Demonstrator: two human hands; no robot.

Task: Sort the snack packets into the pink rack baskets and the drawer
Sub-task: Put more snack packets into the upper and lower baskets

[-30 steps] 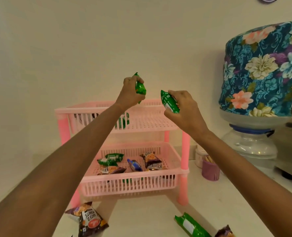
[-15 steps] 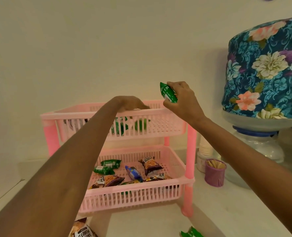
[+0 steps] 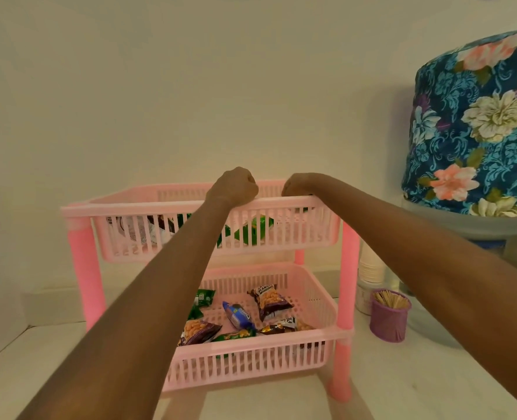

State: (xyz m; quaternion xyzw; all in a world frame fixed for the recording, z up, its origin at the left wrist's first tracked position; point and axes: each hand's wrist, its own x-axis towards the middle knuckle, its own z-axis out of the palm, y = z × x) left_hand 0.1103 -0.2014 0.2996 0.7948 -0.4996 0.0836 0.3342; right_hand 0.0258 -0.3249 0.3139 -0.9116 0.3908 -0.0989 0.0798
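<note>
The pink rack's top basket (image 3: 130,207) holds a green packet (image 3: 252,228) and a dark-and-white packet (image 3: 136,228), seen through the slats. In the lower basket (image 3: 251,344) lie several packets, among them a peanut packet (image 3: 271,300), a blue biscuit packet (image 3: 237,316) and a green packet (image 3: 204,298). My left hand (image 3: 233,186) is curled in a fist just above the top basket's front rim, with nothing visible in it. My right hand (image 3: 299,184) reaches over that rim to its right. Its fingers are hidden inside the basket, so I cannot tell whether it holds a packet.
A water bottle under a floral cover (image 3: 475,131) stands at the right on its dispenser. A purple cup of toothpicks (image 3: 390,316) and a stack of paper cups (image 3: 371,268) sit beside the rack's right legs. The wall runs close behind the rack.
My left hand dropped its green packet into the top basket and rose to the rim. My right hand carried its green packet down into the same basket. The view moved closer to the rack.
</note>
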